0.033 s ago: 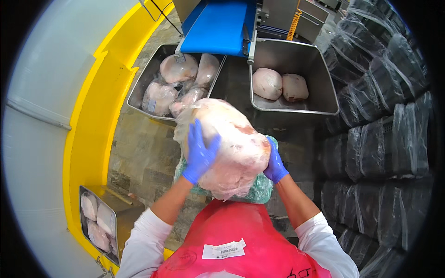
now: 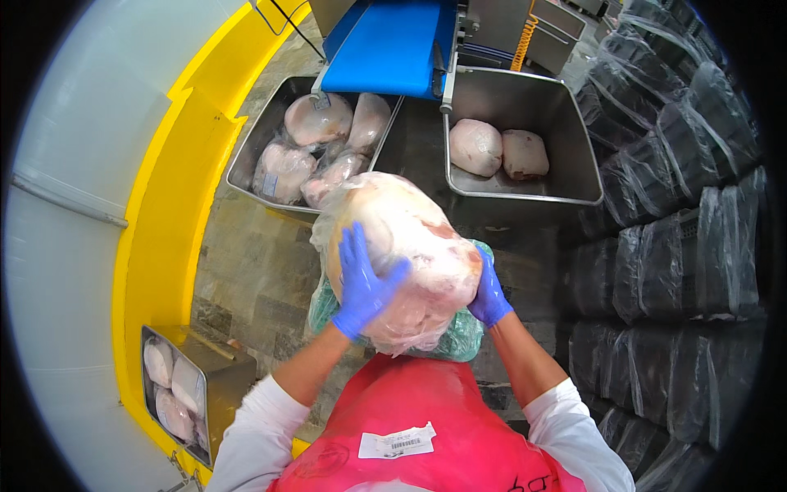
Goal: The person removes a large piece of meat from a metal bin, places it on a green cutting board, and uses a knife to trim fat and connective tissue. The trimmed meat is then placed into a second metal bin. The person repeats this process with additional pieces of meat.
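A large piece of pale, fatty meat (image 2: 402,246) is in front of my apron, with clear plastic film (image 2: 332,217) around its left side. My left hand (image 2: 361,283), in a blue glove, lies against the left and upper face of the meat, fingers stretched and thumb apart, slightly blurred. At the right end my gloved right hand (image 2: 489,289) grips the meat, its fingertips partly hidden behind it. Under the meat, mostly covered, a bundle of green plastic (image 2: 461,338) shows at the edges.
A metal bin (image 2: 238,168) with several bagged meat pieces stands ahead left; another bin (image 2: 566,123) with two pieces stands ahead right. A blue conveyor (image 2: 385,49) hangs between. Wrapped black crates (image 2: 664,271) line the right. A yellow barrier (image 2: 156,221) and filled bin (image 2: 234,381) are left.
My left hand has shifted slightly down and right over the meat, its fingers more spread. The right hand and the meat have barely moved.
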Tool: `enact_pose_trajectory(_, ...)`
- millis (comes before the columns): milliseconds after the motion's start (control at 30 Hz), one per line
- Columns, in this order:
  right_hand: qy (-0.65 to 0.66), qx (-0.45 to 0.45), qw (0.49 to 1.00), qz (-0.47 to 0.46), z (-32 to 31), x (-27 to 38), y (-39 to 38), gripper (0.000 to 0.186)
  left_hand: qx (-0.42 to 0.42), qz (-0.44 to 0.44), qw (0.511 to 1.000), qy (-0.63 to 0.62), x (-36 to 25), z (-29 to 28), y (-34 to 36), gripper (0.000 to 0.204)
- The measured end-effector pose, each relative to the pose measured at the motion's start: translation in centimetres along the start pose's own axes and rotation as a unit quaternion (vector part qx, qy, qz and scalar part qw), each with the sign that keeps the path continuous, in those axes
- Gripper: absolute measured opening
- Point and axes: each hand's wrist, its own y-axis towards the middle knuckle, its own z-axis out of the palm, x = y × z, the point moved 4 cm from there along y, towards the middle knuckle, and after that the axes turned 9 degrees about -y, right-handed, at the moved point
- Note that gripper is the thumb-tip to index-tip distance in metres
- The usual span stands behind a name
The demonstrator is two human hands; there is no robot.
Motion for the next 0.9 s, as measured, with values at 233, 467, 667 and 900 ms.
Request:
enact_pose_trajectory(233, 0.118, -0.022, 0.986, 0.112, -2.9, -3.9, -4.8, 0.077, 0.061, 0.03, 0.997, 0.033, -1.9, 0.5, -6.7, 0.049)
enact_pose_trajectory(467, 0.09, -0.083, 0.984, 0.132, -7.4, -8.3, -7.2, 0.065, 0.081, 0.136, 0.985, 0.072, 1.6, -1.0, -5.9, 0.015)
enact_pose_trajectory(667, 0.083, -0.084, 0.98, 0.157, -7.2, -11.1, -8.6, 0.061, -0.013, -0.07, 0.945, 0.319, 20.3, -21.9, -9.4, 0.023)
enact_pose_trajectory(900, -0.014, -0.2, 0.959, 0.202, -11.6, -16.2, -10.1, 0.056, -0.043, -0.306, 0.895, 0.322, 32.9, -25.6, -14.6, 0.036)
